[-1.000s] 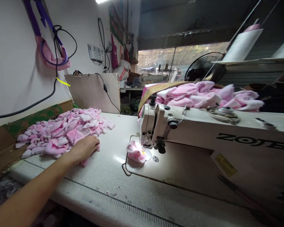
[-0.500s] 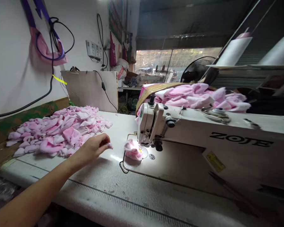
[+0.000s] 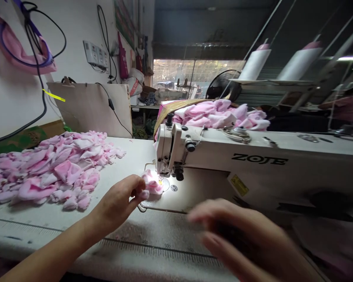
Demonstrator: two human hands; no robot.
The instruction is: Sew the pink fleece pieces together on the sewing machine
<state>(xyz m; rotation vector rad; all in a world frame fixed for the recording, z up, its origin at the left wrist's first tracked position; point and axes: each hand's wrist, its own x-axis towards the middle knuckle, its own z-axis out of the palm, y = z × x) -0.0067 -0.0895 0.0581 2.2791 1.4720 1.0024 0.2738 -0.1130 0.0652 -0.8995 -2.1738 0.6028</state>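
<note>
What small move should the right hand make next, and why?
Probably bring the right hand in to the pink fabric piece at the needle of the ZOJE sewing machine: the left hand pinches its near edge, while the right hand, blurred, hangs open, seemingly holding nothing.

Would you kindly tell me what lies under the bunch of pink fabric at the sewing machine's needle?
The pink fabric bunch rests on a lit metal needle plate, whose round edge shows beside it; what lies directly beneath is covered.
</note>
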